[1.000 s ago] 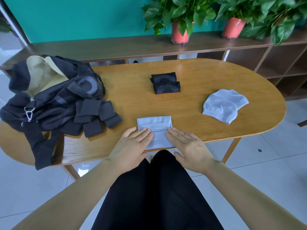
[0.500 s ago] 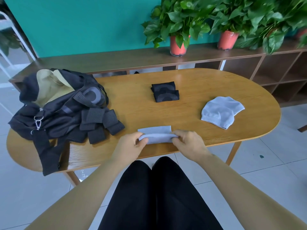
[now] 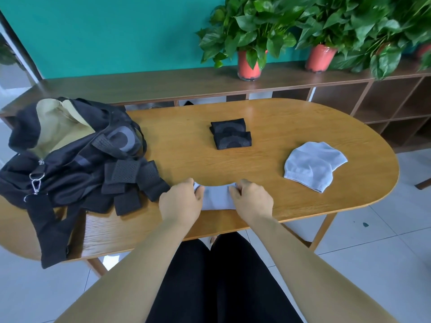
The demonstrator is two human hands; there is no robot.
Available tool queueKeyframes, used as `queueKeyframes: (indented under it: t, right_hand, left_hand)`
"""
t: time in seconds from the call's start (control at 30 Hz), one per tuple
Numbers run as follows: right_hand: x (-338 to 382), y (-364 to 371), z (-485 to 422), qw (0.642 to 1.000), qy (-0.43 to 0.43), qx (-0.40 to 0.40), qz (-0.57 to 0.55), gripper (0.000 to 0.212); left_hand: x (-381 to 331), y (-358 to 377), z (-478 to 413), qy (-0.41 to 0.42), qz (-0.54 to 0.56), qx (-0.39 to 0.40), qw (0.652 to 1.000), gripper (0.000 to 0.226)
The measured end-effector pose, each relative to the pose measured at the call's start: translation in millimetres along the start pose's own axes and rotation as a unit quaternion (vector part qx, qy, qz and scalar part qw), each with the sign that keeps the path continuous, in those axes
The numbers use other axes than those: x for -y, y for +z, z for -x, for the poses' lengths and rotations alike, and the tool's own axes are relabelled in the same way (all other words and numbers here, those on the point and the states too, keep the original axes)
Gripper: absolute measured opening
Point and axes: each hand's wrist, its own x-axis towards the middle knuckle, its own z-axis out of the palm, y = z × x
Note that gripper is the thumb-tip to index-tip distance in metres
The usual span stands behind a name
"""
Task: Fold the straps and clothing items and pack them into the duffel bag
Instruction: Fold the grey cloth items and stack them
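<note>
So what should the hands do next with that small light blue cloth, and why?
Probably press it flat: the left hand and right hand each pinch a far corner of the light blue folded cloth, so its fold looks loose before packing into the open black duffel bag.

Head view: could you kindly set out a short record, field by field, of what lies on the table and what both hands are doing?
left hand: grips the left end of the light blue cloth
right hand: grips the cloth's right end
cloth position: near edge of the table
duffel bag: open, on the table's left end
black straps: heaped against the bag
folded black items: table centre
light blue garment: lying flat, right side
</note>
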Motion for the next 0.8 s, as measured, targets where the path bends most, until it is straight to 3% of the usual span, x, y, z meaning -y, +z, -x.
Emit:
queueKeyframes:
  t: [0.07, 0.3, 0.4, 0.47, 0.57, 0.63, 0.73, 0.8]
  right_hand:
    - [0.4, 2.6, 0.9, 1.000, -0.010, -0.018, 0.024, 0.028]
    - [1.8, 2.2, 5.6, 0.999, 0.000, -0.037, 0.020, 0.023]
    - [4.3, 1.1, 7.0, 0.999, 0.007, -0.036, 0.004, 0.020]
    - [4.8, 0.8, 6.3, 0.999, 0.008, -0.038, 0.006, 0.020]
    - [5.5, 0.6, 6.2, 0.999, 0.011, -0.039, 0.004, 0.021]
    - [6.7, -0.3, 8.0, 0.997, -0.005, -0.072, 0.017, 0.023]
    - [10.4, 4.0, 15.2, 0.976, -0.139, -0.151, 0.074, 0.030]
    - [14.7, 8.1, 22.2, 0.963, -0.235, -0.076, 0.103, 0.046]
  left_hand:
    - [-0.6, 1.2, -0.4, 0.020, -0.054, 0.010, 0.998, 0.027]
    - [-0.5, -4.2, -7.0, 0.039, -0.131, 0.052, 0.989, 0.035]
    - [-2.1, -11.7, -3.4, 0.058, -0.125, -0.027, 0.990, 0.034]
    - [-5.6, -14.2, 1.7, 0.121, -0.094, -0.084, 0.985, 0.034]
    - [-6.9, -7.0, 13.2, 0.258, -0.094, 0.018, 0.961, 0.047]
    - [-0.4, -0.5, 17.8, 0.255, -0.106, 0.112, 0.955, 0.054]
    - [7.1, 4.0, 18.3, 0.240, -0.101, 0.157, 0.952, 0.058]
    - [7.3, 4.2, 17.5, 0.253, -0.117, 0.163, 0.946, 0.059]
